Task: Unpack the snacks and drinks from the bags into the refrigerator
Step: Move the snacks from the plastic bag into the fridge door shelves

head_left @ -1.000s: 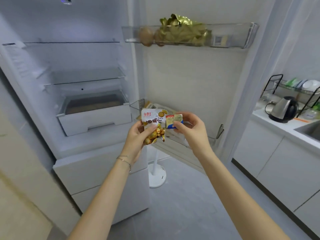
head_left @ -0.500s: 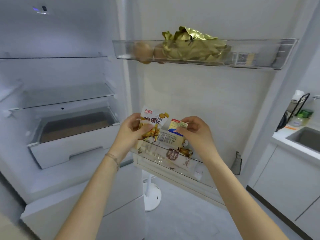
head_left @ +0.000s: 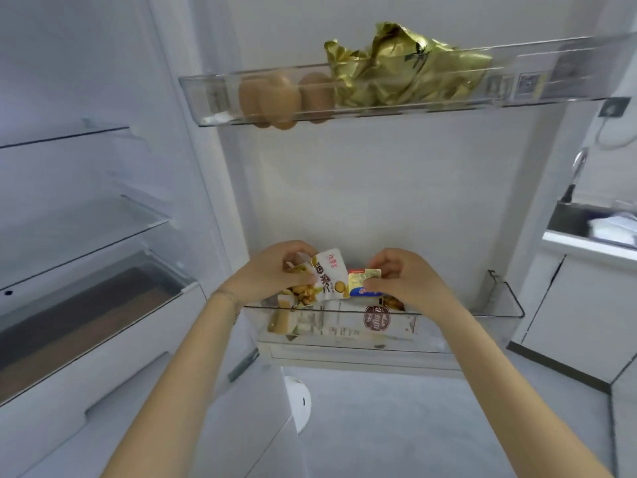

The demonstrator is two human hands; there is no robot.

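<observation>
Over bin [head_left: 482, 313]: left hand [head_left: 272, 274] holds nut pack [head_left: 331, 277], right hand [head_left: 403, 281] yellow pack [head_left: 363, 282].

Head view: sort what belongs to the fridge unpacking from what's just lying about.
In the job: left hand, white snack packet, right hand, yellow packet, lower door bin.
Lying about: eggs, gold foil bag, upper door bin, sink.

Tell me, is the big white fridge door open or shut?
Open. The white refrigerator door stands wide, baring its clear plastic upper bin and the glass shelves inside.
</observation>
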